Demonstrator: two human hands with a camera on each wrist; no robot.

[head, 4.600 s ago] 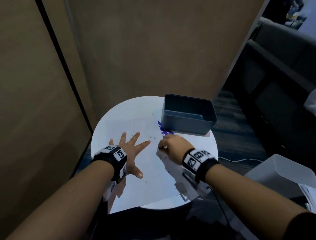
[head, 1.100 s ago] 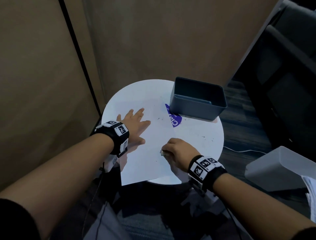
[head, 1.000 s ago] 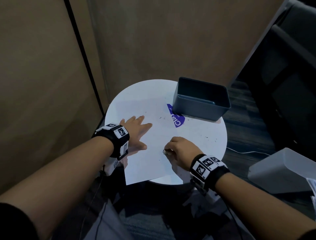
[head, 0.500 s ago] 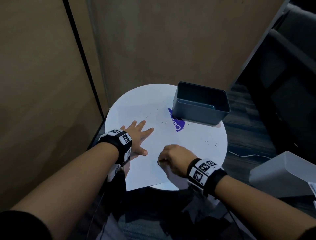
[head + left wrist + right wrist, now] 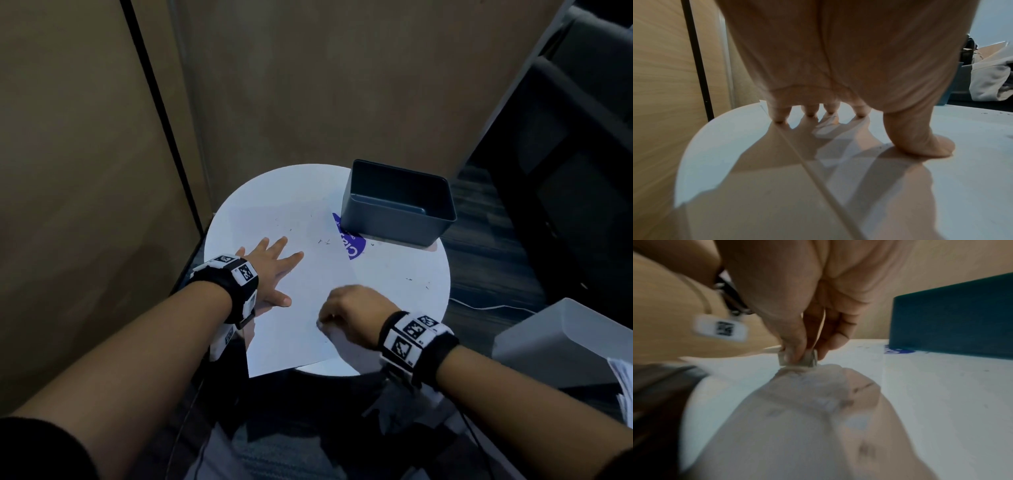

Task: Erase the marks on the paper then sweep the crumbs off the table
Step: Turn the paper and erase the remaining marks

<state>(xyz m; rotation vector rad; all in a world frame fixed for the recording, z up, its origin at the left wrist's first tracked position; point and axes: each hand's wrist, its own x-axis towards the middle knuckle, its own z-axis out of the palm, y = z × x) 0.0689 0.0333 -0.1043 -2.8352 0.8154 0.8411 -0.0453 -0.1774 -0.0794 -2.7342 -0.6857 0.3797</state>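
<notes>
The round white surface (image 5: 404,274) carries everything: a dark bin (image 5: 397,205) stands at its far right edge, likely as the place for the sweepings, with a purple label (image 5: 351,245) showing just beside its base. The paper (image 5: 301,308) lies across the middle, its near corner hanging over the near edge. The left hand (image 5: 274,274) lies flat on the paper's left side, fingers straight and spread, holding nothing; it presses the sheet down, presumably so that rubbing does not drag it. The right hand (image 5: 352,308) works toward the near edge, its grip closed on a small pale eraser (image 5: 797,360), thumb and fingertips pinching it low so that its bottom face meets the sheet. Dark crumbs (image 5: 323,241) are scattered over the far part of the paper and toward the right edge of the surface, so sweeping is judged not yet begun. Compared with half a second ago, the right hand has shifted slightly rightward along the sheet's near part, while the left hand stays where it was, still pinning the paper.
</notes>
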